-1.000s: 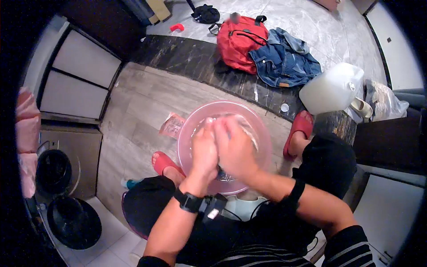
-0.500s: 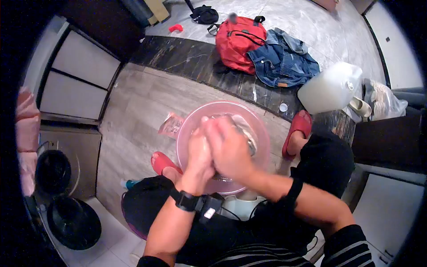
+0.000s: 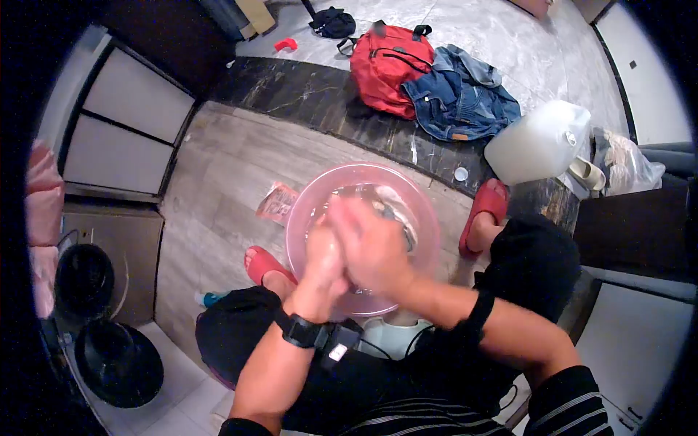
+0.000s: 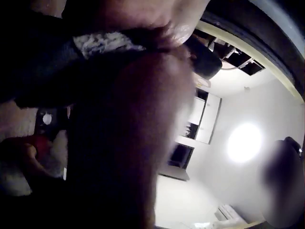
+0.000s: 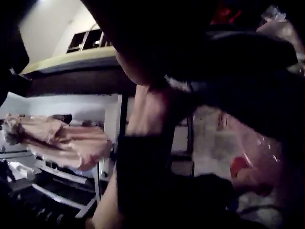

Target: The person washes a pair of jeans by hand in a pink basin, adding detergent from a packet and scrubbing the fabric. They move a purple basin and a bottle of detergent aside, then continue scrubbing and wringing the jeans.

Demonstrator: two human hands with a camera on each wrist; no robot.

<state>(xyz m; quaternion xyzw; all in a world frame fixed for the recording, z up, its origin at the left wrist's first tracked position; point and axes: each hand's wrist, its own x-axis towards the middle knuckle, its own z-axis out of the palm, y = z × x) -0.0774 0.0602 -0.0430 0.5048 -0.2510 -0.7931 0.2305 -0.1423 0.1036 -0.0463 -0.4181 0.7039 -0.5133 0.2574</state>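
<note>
Pink basin (image 3: 429, 225) below two joined hands

The basin stands on the wood-patterned floor (image 3: 218, 160) between the person's feet, which wear red slippers (image 3: 486, 214). Water (image 3: 361, 190) glints inside it, and a pale item (image 3: 392, 202), partly grey, lies toward its far right side (too indistinct to name). The left hand (image 3: 323, 258) and the right hand (image 3: 378, 251) are pressed together over the basin, the right overlapping the left; blur obscures the fingers in the head view, so whether they curl or lie straight cannot be told. In the left wrist view, a dark item (image 4: 52, 71), seemingly cloth, extends from between the hands, with a pale mottled patch (image 4: 107, 43) close to them (dimness conceals its full outline). A black strapped device (image 3: 305, 331) encircles the left wrist; a dark band (image 3: 480, 314) crosses the right forearm.

Just left of the basin, a printed packet (image 3: 276, 202) lies on the floor. Beyond runs a black veined ledge (image 3: 291, 91) bearing a small white cap (image 3: 461, 174) and, farther right, a translucent jug (image 3: 538, 142). A red backpack (image 3: 389, 69) rests behind, with a denim garment (image 3: 462, 94) against its right side. Pink fabric (image 5: 71, 143) hangs in the right wrist view; a bright light (image 4: 244, 142) (overexposed) appears in the left.
</note>
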